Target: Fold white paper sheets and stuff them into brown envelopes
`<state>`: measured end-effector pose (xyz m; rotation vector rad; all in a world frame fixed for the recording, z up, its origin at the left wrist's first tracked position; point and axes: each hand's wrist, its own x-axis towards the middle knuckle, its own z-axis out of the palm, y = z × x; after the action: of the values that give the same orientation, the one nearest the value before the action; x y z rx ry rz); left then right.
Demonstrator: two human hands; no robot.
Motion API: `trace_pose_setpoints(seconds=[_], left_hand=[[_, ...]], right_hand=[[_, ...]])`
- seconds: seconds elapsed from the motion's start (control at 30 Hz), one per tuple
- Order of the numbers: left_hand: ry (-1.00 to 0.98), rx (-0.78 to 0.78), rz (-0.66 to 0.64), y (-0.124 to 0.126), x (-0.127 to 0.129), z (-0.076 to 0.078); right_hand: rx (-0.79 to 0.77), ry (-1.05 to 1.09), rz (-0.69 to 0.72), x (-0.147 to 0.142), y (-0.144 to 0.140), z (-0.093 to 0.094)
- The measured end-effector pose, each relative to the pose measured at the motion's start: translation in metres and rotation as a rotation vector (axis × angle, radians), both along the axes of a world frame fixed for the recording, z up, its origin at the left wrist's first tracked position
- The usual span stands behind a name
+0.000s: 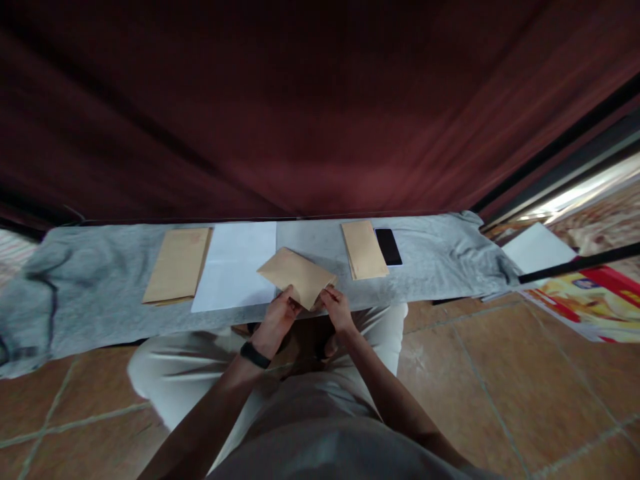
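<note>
A brown paper envelope [300, 272] is held at a tilt over the near edge of the grey cloth. My left hand [283, 312] pinches its lower edge, fingers closed. At its right end my right hand [336, 305] has its fingers closed on the corner, where layered edges show. Under the envelope's left corner lies a sheet of white paper [235, 267]. Left of that sheet is a stack of larger brown envelopes [177, 265]. Further right, a small pile of brown envelopes [365, 250] rests beside a dark-screened phone [389, 247].
A grey cloth [440, 257] covers the long narrow table. Behind it hangs a dark red curtain [320, 133]. On the right are a dark metal bar [590, 263], a white sheet [540, 250] and a colourful yellow-and-red package [590, 303]. The floor is tiled [465, 373].
</note>
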<state>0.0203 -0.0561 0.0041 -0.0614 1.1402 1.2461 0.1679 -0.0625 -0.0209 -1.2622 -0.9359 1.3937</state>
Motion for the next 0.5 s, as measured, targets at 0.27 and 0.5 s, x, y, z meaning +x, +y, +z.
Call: trace_pose_setpoints(seconds=[0.27, 0.5], left_hand=[[0.011, -0.02, -0.041, 0.0033, -0.0034, 0.0037], [0.041, -0.013, -0.039, 0.0051, -0.003, -0.0041]], right_hand=[[-0.004, -0.053, 0.03, -0.0003, 0.0053, -0.0011], [-0.038, -0.081, -0.04, 0.0032, 0.0035, -0.0061]])
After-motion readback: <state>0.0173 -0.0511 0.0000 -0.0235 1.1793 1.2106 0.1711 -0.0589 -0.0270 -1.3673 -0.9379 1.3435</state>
